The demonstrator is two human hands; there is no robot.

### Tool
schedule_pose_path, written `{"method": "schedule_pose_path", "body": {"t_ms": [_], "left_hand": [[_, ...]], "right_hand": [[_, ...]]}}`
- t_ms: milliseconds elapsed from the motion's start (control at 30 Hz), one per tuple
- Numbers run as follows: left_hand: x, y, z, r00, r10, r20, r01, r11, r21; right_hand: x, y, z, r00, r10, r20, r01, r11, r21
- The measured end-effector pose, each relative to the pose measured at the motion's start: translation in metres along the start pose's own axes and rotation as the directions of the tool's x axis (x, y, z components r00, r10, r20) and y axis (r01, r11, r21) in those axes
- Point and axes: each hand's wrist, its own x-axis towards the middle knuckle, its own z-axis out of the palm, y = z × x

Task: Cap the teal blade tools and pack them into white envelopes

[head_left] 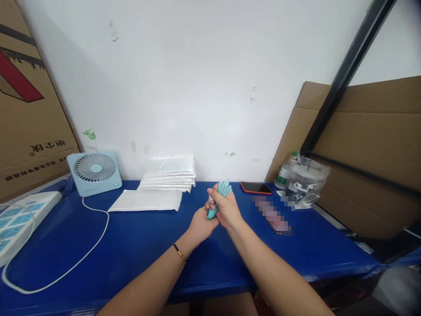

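Both my hands meet over the middle of the blue table. My right hand is wrapped around a bundle of thin teal sticks, whose tips stick out above and below the fist. My left hand, with a thin bracelet on the wrist, cups the bundle's lower end from below. A little pink shows between the fingers. What the sticks are I cannot tell.
A stack of white padded envelopes and one flat envelope lie behind my hands. A small blue fan with a white cable stands at the left, beside a power strip. Right: a phone, a bagged bottle, cardboard.
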Motion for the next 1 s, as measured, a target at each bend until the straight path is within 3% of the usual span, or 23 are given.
{"method": "schedule_pose_path", "body": {"t_ms": [33,67,100,133,200,233,267,300,367,400,433,467,533,600,667,800,933,1000], "left_hand": [[0.002,-0.001,0.000,0.999,0.002,-0.047,-0.001,1.000,0.031],[0.003,-0.001,-0.001,0.999,-0.045,0.003,0.045,0.999,0.021],[0.002,-0.001,-0.002,0.984,-0.123,0.132,0.125,0.992,-0.011],[0.000,0.000,-0.002,0.931,-0.198,0.305,0.222,0.974,-0.047],[-0.005,0.001,-0.004,0.750,-0.253,0.611,0.370,0.926,-0.070],[-0.006,0.002,-0.004,0.692,-0.240,0.681,0.386,0.920,-0.068],[-0.008,0.003,-0.005,0.687,-0.220,0.693,0.356,0.933,-0.056],[-0.008,0.003,-0.007,0.730,-0.193,0.655,0.280,0.960,-0.028],[-0.007,0.001,-0.018,0.885,-0.073,0.459,0.019,0.992,0.121],[-0.006,0.000,-0.027,0.942,0.028,0.335,-0.120,0.959,0.257],[-0.005,-0.003,-0.039,0.965,0.133,0.224,-0.220,0.877,0.427],[-0.004,-0.005,-0.053,0.966,0.221,0.136,-0.258,0.761,0.595],[-0.001,-0.013,-0.086,0.968,0.249,0.035,-0.159,0.495,0.854],[0.001,-0.022,-0.120,0.974,0.208,-0.094,0.030,0.290,0.957],[0.003,-0.029,-0.146,0.960,0.222,-0.169,0.132,0.171,0.976],[0.004,-0.026,-0.167,0.976,0.164,-0.140,0.118,0.138,0.983],[0.001,0.004,-0.154,0.956,0.250,-0.153,0.107,0.188,0.976],[0.002,0.023,-0.140,0.951,0.293,-0.101,0.031,0.236,0.971]], "right_hand": [[0.003,0.001,-0.002,1.000,0.010,0.011,-0.010,1.000,-0.010],[0.005,0.001,-0.006,0.995,0.053,0.081,-0.052,0.998,-0.017],[0.007,0.002,-0.012,0.972,0.119,0.203,-0.116,0.993,-0.028],[0.007,0.003,-0.019,0.929,0.176,0.325,-0.174,0.984,-0.037],[0.007,0.005,-0.030,0.843,0.214,0.494,-0.228,0.973,-0.031],[0.006,0.005,-0.034,0.812,0.216,0.543,-0.241,0.970,-0.026],[0.005,0.006,-0.036,0.800,0.210,0.561,-0.243,0.970,-0.016],[0.005,0.006,-0.036,0.814,0.196,0.548,-0.234,0.972,-0.001],[0.007,0.004,-0.036,0.902,0.124,0.414,-0.156,0.987,0.042],[0.009,0.004,-0.036,0.948,0.067,0.310,-0.087,0.995,0.049],[0.012,0.004,-0.037,0.980,0.000,0.200,-0.007,0.999,0.034],[0.016,0.006,-0.039,0.993,-0.067,0.100,0.068,0.998,-0.003],[0.024,0.014,-0.047,0.988,-0.154,-0.031,0.149,0.980,-0.135],[0.030,0.028,-0.056,0.983,-0.161,-0.084,0.132,0.952,-0.277],[0.032,0.042,-0.062,0.988,-0.123,-0.094,0.082,0.930,-0.360],[0.030,0.051,-0.063,0.987,-0.093,-0.128,0.057,0.963,-0.265],[0.026,0.037,-0.057,0.997,-0.030,-0.075,0.019,0.990,-0.143],[0.023,0.030,-0.054,1.000,0.019,-0.009,-0.020,0.986,-0.168]]}}
